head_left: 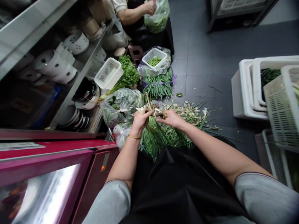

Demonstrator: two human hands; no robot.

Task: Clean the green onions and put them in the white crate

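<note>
Trailing their long axis toward the body, green stalks (150,133) hang from the left hand (139,120), curled around white ends (141,110); the right hand (172,119), just beside, pinches a brownish wad (163,115), perhaps roots; trimmings (188,113) lie beyond it, long-leaved greens (157,86) farther beyond both.

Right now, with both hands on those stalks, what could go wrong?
The stalks in the left hand hang close to loose greens, so they could get mixed in. Pulling too hard with the right hand at the brownish ends might snap a stalk. Scraps spread over the dark floor could make it slippery.
</note>
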